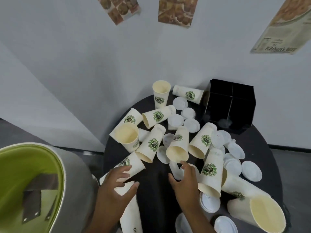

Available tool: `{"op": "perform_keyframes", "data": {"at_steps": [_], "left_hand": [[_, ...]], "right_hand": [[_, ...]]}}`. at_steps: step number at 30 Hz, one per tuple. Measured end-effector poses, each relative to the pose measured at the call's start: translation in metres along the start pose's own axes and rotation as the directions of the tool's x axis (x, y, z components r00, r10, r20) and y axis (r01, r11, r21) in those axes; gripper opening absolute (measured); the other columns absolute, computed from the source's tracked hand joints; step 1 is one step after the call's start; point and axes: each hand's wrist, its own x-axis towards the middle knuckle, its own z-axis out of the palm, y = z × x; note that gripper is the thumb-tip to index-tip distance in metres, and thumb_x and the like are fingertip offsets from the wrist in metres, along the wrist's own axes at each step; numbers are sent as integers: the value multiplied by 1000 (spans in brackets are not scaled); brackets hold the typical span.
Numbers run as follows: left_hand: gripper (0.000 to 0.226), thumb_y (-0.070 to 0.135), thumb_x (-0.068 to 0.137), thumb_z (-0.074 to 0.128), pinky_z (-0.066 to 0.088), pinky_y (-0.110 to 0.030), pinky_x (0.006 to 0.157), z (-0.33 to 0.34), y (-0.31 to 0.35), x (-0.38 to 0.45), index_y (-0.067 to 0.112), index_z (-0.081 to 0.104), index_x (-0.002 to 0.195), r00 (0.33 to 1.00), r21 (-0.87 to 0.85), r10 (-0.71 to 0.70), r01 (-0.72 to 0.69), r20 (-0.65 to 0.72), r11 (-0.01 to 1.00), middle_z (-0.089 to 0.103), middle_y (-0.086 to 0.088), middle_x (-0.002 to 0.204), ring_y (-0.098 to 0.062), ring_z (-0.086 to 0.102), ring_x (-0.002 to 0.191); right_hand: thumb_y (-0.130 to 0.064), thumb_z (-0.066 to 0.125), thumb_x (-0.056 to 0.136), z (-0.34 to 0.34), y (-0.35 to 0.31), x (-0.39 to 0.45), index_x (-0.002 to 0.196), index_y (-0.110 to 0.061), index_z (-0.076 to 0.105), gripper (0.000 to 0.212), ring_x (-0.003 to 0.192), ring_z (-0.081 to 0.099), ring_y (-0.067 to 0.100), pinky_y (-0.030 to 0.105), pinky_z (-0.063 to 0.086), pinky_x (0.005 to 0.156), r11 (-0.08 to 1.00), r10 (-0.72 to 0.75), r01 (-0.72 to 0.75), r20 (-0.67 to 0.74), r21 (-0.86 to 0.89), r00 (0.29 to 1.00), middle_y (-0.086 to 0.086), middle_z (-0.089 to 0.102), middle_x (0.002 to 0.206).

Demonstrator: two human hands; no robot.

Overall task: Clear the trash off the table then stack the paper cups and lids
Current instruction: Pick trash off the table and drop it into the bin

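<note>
Several cream paper cups with green logos lie tipped over on a round dark table [156,195]; one cup [160,95] stands upright at the back. White lids [251,170] are scattered among them, mostly in the middle and on the right. My left hand [116,187] curls round the end of a lying paper cup [130,214] at the near left edge. My right hand [185,182] hovers with spread fingers over lids near the centre. Its fingertip reaches the rim of a tipped cup [177,148].
A grey bin with a green liner [33,169] stands at the left, beside the table. A black divided organizer box [230,105] sits at the table's back right against the white wall. Posters hang on the wall above.
</note>
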Motion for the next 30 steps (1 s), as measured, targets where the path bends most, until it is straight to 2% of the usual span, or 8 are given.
{"op": "perform_keyframes", "data": {"at_steps": [3,6,12,14,18,21,26,30], "left_hand": [[54,11,77,90,52,-14,83,3,5,34,45,66,111,987,-22,86,-84,135,996,64,23,114,-2,64,107],[51,9,77,88,52,-17,82,-5,1,57,41,68,112,967,-47,133,-126,216,991,66,18,117,-9,66,107],[57,11,77,90,50,-15,84,-37,-10,80,49,66,112,931,-66,208,-197,300,978,66,19,115,-8,66,107],[58,12,76,90,51,-16,83,-47,-9,84,51,66,112,922,-81,226,-211,315,974,66,18,114,-8,66,105],[59,13,76,91,53,-19,82,-59,-2,93,49,66,116,905,-107,259,-237,336,966,68,14,115,-15,67,102],[57,11,76,90,54,-19,83,-65,3,97,45,67,116,900,-115,287,-264,328,958,69,13,113,-13,67,106],[59,9,76,91,49,-9,83,-76,17,94,45,66,116,914,-86,303,-291,270,953,66,19,112,-4,65,104],[57,11,76,91,52,-14,84,-86,29,88,42,66,118,912,-71,332,-325,240,943,66,19,115,-7,66,109]], "right_hand": [[-18,79,82,11,-6,3,117,-23,53,44,100,54,11,28,43,79,995,95,-97,-66,-26,993,-9,55,109],[-12,79,81,21,-7,-1,105,-25,51,39,91,56,18,33,46,74,985,138,-150,-137,-84,981,-8,56,100],[0,81,74,35,-18,-21,97,-12,66,30,86,53,20,28,38,76,976,147,-188,-298,-111,943,-4,59,91],[0,83,73,33,-32,-33,98,-15,68,32,86,55,19,23,38,73,984,136,-166,-329,-64,935,-8,62,91],[-1,83,74,22,-63,-51,96,-23,69,33,87,57,17,23,45,72,988,157,-142,-351,68,923,-12,65,94],[-2,82,74,13,-87,-54,94,-26,69,34,86,57,11,12,42,71,984,159,-115,-371,136,915,-14,65,94],[-5,82,75,-3,-122,-55,92,-34,66,36,87,57,11,16,45,70,976,87,-13,-335,218,938,-17,62,94],[-7,82,76,-17,-145,-54,90,-33,66,34,87,57,15,29,49,72,965,-1,82,-309,248,951,-17,61,97]]}}
